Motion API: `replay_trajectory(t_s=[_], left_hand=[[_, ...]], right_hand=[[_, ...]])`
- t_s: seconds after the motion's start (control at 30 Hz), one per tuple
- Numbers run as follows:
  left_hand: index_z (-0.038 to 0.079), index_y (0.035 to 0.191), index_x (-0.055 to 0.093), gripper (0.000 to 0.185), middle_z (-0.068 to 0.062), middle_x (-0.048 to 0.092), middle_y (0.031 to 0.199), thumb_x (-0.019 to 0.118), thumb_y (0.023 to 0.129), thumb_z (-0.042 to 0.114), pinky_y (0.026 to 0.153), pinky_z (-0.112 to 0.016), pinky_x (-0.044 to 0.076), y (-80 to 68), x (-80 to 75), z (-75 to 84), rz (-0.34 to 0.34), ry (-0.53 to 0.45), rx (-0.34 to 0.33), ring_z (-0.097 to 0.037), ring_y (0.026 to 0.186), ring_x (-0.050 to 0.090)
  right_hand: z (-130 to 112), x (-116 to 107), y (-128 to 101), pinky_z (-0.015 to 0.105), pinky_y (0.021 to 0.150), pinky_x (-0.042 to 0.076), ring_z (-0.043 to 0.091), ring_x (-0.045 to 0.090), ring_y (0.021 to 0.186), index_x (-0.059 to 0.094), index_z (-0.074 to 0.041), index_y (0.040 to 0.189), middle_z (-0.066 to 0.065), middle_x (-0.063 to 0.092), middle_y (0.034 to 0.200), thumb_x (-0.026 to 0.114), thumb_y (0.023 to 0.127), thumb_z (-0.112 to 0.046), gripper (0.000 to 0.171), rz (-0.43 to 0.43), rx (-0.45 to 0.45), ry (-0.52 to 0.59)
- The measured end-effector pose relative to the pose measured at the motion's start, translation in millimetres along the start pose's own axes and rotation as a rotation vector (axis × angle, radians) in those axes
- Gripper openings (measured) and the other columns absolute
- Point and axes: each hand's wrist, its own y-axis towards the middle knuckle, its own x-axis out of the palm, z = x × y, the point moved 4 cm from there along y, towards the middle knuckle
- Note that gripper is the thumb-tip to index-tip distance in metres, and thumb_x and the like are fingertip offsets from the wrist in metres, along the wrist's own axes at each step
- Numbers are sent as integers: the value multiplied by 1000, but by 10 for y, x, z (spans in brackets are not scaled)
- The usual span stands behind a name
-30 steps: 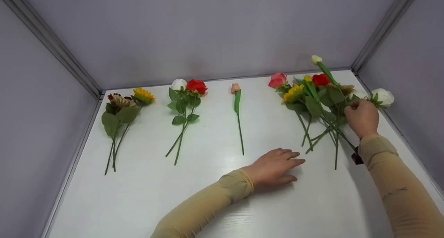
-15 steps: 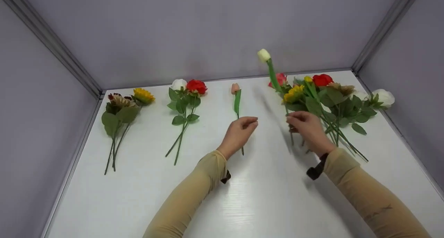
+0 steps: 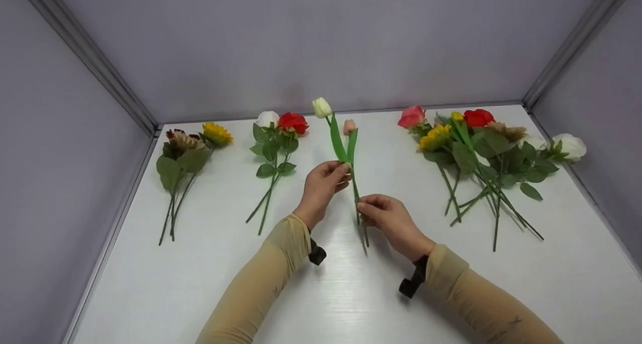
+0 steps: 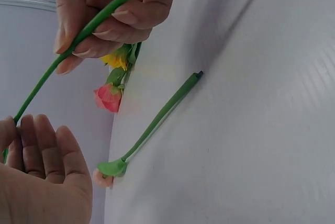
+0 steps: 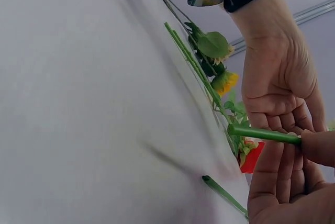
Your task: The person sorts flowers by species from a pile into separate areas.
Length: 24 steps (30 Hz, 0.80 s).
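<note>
Two hands share one white tulip [image 3: 322, 107], raised above the middle of the worktop [image 3: 321, 294] with its bloom toward 12 o'clock. The left hand [image 3: 321, 186] pinches its stem just under the leaves; the right hand [image 3: 388, 218], at 5 o'clock from it, pinches the stem's lower end. A pink tulip [image 3: 349, 127] lies flat just behind. Mixed flowers [image 3: 476, 143] are heaped at 2 o'clock, roses [image 3: 281, 126] at 11 o'clock, sunflowers [image 3: 193, 141] toward 10 o'clock.

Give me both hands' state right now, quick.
Left hand: holding the white tulip by its stem.
Right hand: pinching the same stem lower down.
</note>
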Motion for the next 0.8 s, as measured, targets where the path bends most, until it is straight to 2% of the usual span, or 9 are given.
replay_trajectory(t_s=[0.1,0.23,0.5,0.67,0.8], left_hand=[[1,113,68,24,-14,72,108,72,99,20,90,-35,58,-8,-12,-1,7,12,-12,-24,100,71],[1,114,68,23,-16,71,110,71,99,19,88,-35,59,-3,-21,2,11,17,-17,-29,104,70],[1,113,67,23,-26,66,118,71,99,18,86,-37,60,33,-36,34,43,-24,2,-36,108,68],[0,115,67,23,-23,68,116,72,98,15,86,-37,59,30,-31,-1,27,-50,-23,-35,108,68],[-2,116,68,24,-21,69,112,73,97,12,86,-36,59,19,-16,-39,2,-33,-26,-32,103,70]], right_hand=[[47,43,-7,35,84,56,22,62,94,62,10,124,16,66,110,70,99,-19,38,-6,6,18],[112,100,-35,35,84,56,21,62,94,61,9,124,12,66,106,70,98,-13,35,-27,13,29],[259,199,-158,31,79,57,18,68,88,64,6,117,10,70,100,72,94,-8,29,-97,47,-21],[294,177,-165,29,77,58,18,68,86,65,7,115,10,70,100,72,94,-8,27,-77,38,-41],[303,146,-158,30,76,58,18,67,85,66,7,114,11,71,99,72,95,-7,24,-53,38,-63]])
